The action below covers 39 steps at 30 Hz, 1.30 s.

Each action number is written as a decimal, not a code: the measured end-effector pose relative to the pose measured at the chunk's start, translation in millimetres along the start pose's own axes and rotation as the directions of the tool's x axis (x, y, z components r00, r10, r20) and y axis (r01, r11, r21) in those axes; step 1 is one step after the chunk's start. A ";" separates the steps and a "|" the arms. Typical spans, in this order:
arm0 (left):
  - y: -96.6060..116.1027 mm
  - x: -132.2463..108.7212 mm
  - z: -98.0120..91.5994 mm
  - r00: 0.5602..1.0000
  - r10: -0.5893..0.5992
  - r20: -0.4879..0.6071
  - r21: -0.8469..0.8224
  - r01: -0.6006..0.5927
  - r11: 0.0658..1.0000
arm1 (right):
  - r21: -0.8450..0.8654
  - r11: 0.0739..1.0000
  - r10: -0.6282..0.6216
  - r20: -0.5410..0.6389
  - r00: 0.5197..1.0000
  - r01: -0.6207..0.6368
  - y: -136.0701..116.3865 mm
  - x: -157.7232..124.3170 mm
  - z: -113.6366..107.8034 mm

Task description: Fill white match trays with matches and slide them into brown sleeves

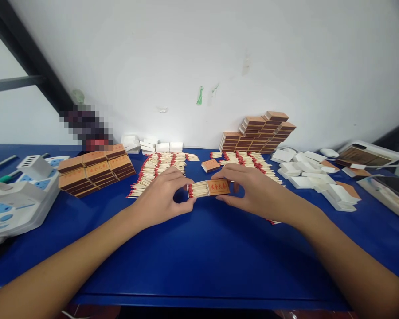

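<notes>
Between my two hands, above the blue tabletop, is a partly open matchbox. Its white tray (198, 189), full of red-tipped matches, sticks out on the left of the orange-brown sleeve (218, 187). My left hand (164, 192) pinches the tray's outer end between thumb and fingers. My right hand (249, 186) grips the sleeve at its right end. Behind the hands lie a left pile of loose matches (156, 170) and a right pile of matches (249, 160), partly hidden by my right hand. A single closed matchbox (210, 166) lies between the piles.
Stacked matchboxes stand at the left (96, 170) and against the wall (257, 135). White trays lie at the back (153, 145) and in a heap at right (310, 170). A power strip (29, 199) sits far left, a phone (390, 190) far right. The table's front edge (213, 300) is near me.
</notes>
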<state>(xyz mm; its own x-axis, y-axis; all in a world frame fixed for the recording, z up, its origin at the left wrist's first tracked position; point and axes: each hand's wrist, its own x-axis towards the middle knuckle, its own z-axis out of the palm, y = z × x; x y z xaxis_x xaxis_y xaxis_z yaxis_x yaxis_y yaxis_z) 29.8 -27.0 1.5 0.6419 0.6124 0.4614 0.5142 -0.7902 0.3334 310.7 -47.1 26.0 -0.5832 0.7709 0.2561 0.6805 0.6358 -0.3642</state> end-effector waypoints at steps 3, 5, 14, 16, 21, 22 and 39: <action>-0.6 0.2 -0.8 1.000 0.015 0.002 0.007 -0.015 1.000 | 0.013 1.000 0.020 0.007 1.000 -0.020 -0.7 0.1 0.6; -1.1 0.3 -1.6 1.000 0.010 0.016 0.010 -0.010 1.000 | 0.029 0.999 0.037 0.014 0.999 -0.037 -1.0 0.2 0.5; -2.9 -0.4 -1.0 0.997 0.018 0.075 0.060 -0.022 0.998 | 0.040 0.998 0.042 0.018 0.999 -0.043 -4.1 -0.3 2.3; -4.4 -0.3 0.1 0.996 0.047 0.078 0.076 -0.053 0.996 | 0.050 0.998 0.037 0.018 0.999 -0.038 -4.6 -0.1 3.7; -10.3 -2.0 2.6 0.995 0.096 0.039 0.031 -0.097 0.995 | 0.057 0.998 0.008 -0.002 1.000 -0.008 -3.7 1.0 6.5; -11.2 -2.7 3.1 0.995 0.097 0.025 0.017 -0.098 0.995 | 0.064 0.998 0.006 -0.007 1.000 -0.005 -4.6 1.2 7.1; 5.8 -5.5 3.6 0.999 0.040 -0.036 -0.061 -0.042 0.997 | 0.144 0.983 -0.106 -0.034 0.994 0.110 -42.9 -1.4 42.0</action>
<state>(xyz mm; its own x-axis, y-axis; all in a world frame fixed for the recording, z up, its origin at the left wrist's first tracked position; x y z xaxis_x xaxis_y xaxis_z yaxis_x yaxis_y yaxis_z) 31.3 -34.9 -2.1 0.6413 0.5792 0.5033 0.4510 -0.8152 0.3634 263.7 -77.0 3.7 -0.6367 0.6998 0.3240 0.5413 0.7048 -0.4585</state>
